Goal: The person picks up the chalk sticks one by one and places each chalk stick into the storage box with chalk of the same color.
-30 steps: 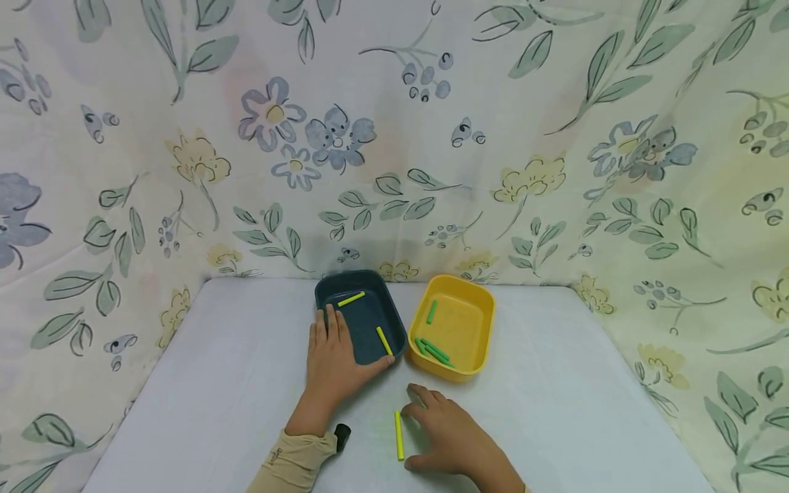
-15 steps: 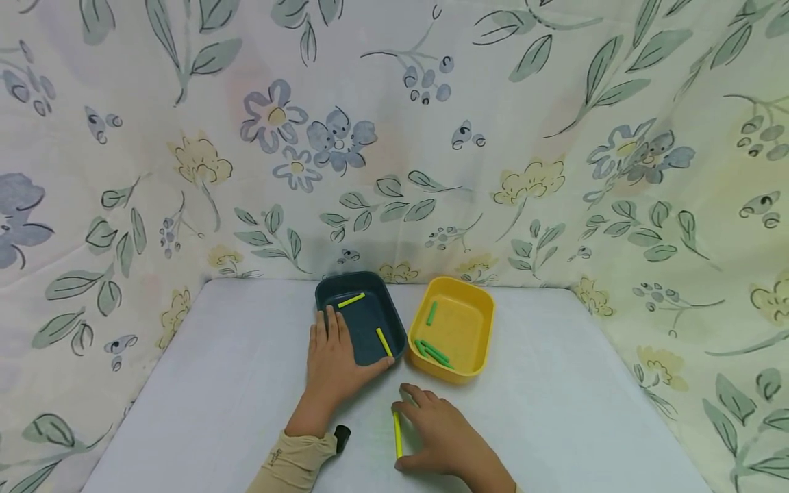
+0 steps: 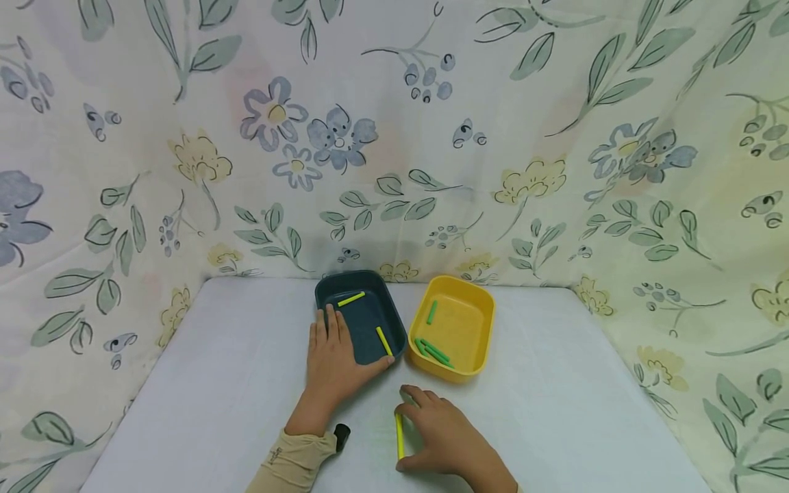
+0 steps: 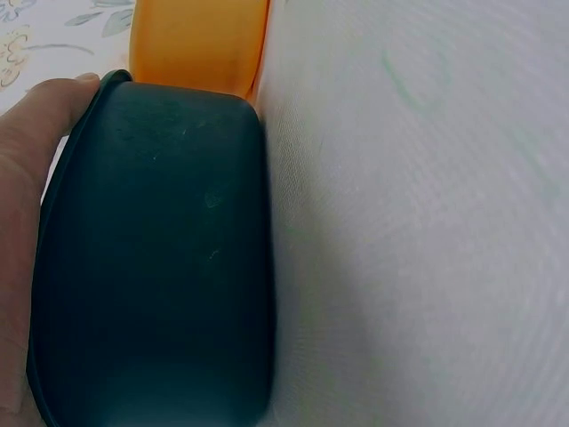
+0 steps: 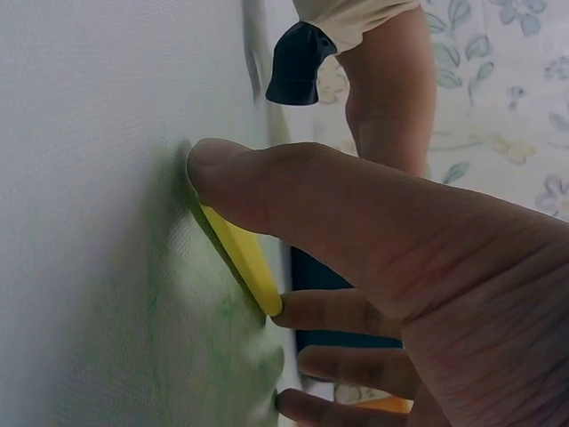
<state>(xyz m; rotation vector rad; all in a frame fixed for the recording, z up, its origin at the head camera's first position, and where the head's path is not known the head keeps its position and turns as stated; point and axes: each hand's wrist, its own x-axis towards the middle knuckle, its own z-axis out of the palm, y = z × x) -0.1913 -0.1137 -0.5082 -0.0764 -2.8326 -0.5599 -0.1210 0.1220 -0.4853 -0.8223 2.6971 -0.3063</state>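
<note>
My right hand [image 3: 442,433] holds a yellow chalk stick [image 3: 400,437] lengthwise on the white cloth, thumb at its near end and index finger at its far end. In the right wrist view the chalk [image 5: 242,258] lies between thumb and fingertip, its near end hidden by the thumb. With fingers and thumb spread fairly straight, my left hand [image 3: 333,366] rests on the dark blue tray [image 3: 394,311]. The left wrist view shows the thumb along the rim of this tray [image 4: 160,249]. Two yellow chalk sticks [image 3: 351,299] lie inside it.
A yellow tray [image 3: 471,325] stands just right of the dark one, with several green chalk sticks [image 3: 436,352] in it. Behind the table hangs a flower-patterned cloth [image 3: 394,137]. A black cap-like piece [image 3: 342,437] sits at the left cuff. Faint green smudges mark the tabletop cloth [image 5: 222,347].
My right hand has moved slightly left, and its thumb and index finger have closed onto the ends of the yellow chalk. The left hand and both trays have stayed put.
</note>
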